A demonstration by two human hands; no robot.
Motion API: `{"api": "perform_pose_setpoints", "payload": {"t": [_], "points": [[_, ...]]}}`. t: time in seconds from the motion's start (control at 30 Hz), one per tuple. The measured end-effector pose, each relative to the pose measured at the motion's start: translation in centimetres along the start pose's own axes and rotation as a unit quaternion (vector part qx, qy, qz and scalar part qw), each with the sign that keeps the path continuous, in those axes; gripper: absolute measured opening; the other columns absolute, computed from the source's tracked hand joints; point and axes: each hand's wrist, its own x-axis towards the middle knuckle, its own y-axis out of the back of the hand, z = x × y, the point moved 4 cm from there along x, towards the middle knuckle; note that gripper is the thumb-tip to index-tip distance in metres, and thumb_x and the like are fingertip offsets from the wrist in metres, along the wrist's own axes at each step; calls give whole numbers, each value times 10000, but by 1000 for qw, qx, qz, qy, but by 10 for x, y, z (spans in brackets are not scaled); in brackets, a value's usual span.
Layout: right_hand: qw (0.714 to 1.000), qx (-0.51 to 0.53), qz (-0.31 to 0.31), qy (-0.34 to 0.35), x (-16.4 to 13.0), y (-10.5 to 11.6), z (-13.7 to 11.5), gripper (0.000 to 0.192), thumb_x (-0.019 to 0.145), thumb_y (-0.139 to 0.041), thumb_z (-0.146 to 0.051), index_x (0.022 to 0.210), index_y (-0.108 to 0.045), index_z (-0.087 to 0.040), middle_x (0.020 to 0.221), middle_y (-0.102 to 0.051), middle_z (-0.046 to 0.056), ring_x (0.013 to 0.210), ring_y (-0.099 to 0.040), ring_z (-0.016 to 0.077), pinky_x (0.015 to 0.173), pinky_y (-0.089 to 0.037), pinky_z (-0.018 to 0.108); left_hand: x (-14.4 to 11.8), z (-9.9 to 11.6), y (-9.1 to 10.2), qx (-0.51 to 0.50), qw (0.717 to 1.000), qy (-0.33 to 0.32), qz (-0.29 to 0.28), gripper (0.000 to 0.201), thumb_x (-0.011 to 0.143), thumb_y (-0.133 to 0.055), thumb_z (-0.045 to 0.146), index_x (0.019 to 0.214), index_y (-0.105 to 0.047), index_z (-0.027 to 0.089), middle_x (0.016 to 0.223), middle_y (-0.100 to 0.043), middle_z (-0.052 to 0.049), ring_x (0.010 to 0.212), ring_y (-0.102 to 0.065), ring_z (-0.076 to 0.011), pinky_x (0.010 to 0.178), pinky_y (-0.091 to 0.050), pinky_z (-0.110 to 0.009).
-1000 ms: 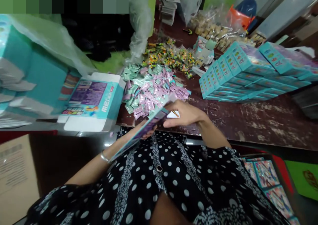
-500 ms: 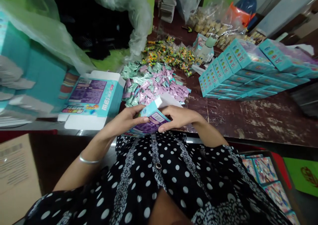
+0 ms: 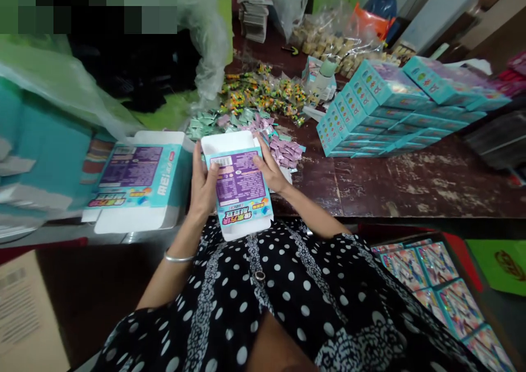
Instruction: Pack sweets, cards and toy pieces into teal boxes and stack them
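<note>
I hold a teal carton (image 3: 240, 188) with a purple printed panel in front of my chest, its white end flaps standing out at top and bottom. My left hand (image 3: 202, 186) grips its left edge with the thumb on the face. My right hand (image 3: 269, 169) holds its right edge, fingers spread along the top right corner. Just beyond the carton a heap of small pink and green sachets (image 3: 263, 131) lies on the dark wooden table (image 3: 411, 186).
A flat unfolded carton blank (image 3: 135, 177) lies to the left on a stack of teal blanks (image 3: 36, 158). Rows of closed teal boxes (image 3: 394, 109) fill the right of the table. Colourful wrapped sweets (image 3: 267, 90) lie further back. A box of printed packs (image 3: 435, 290) sits low right.
The carton has turned from edge-on near my lap to face up in front of me, and both hands have moved to its sides. The view has shifted slightly.
</note>
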Motion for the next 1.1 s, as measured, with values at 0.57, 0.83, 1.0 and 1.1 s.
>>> {"api": "perform_pose_setpoints", "payload": {"t": [0.57,0.83,1.0,1.1], "points": [[983,147,93,-58,8,-13,30,701,768,-840,-861,896,-508,-257,881,-526,-31,870,-519,161,884,-494,316,2,-36,18,16,993,31,109,564,959,-756,755,892,-533,242,848,-557,13,816,-587,-184,782,-505,-318],[968,98,-221,-71,26,8,-2,501,783,-942,-614,1076,-824,-226,1186,-801,58,1173,-698,225,1091,-532,372,12,2,28,-18,983,137,-124,436,687,-1046,476,935,-778,236,966,-778,-61,861,-709,-226,782,-604,-350],[968,29,-238,-71,38,17,-9,465,933,-811,-669,1102,-925,-251,1178,-857,55,1242,-738,238,1094,-553,355,12,16,22,29,995,86,-37,287,821,-931,525,922,-881,261,962,-784,-57,927,-712,-256,826,-614,-376],[970,13,-235,-68,34,15,-10,559,984,-745,-746,1123,-923,-235,1105,-858,48,1143,-749,224,1046,-568,350,9,19,22,54,996,60,-33,305,913,-865,572,908,-895,269,919,-769,-59,929,-716,-263,859,-621,-391]]}}
